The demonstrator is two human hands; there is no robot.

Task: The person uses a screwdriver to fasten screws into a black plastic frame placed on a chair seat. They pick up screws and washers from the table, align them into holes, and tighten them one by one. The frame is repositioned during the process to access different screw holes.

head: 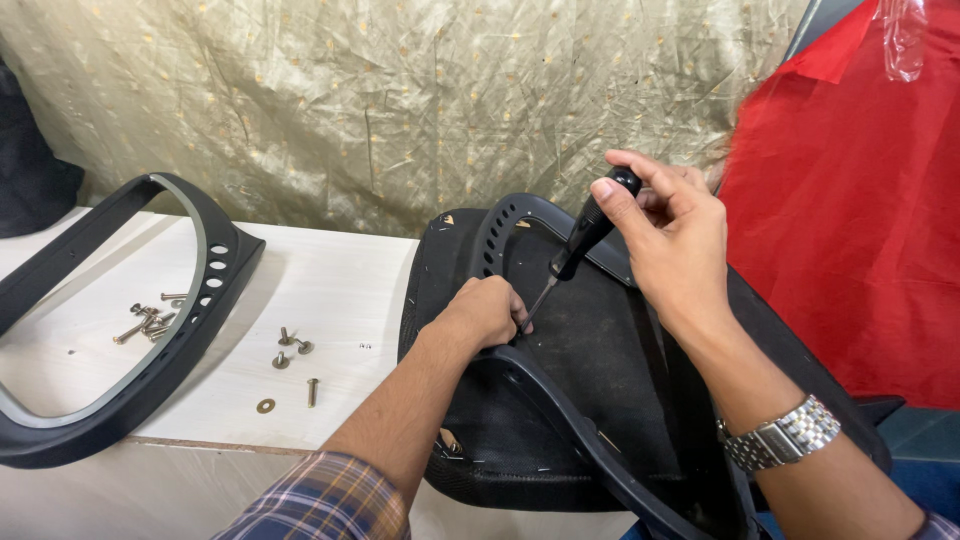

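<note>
My right hand (668, 232) grips the black handle of a screwdriver (583, 238), its shaft angled down-left toward my left hand. My left hand (487, 312) is closed in a fist on the black plastic armrest loop (560, 400) where the screwdriver tip meets it; whether it pinches a screw is hidden. Both rest on a black chair seat (600, 340) lying over the table's right edge. A metal watch (782, 434) is on my right wrist.
A second black armrest loop (190, 330) lies on the white table (330, 290) at left, with several loose screws (150, 320) inside it and more screws and a washer (265, 405) beside it. Gold cloth hangs behind; red cloth (850, 200) at right.
</note>
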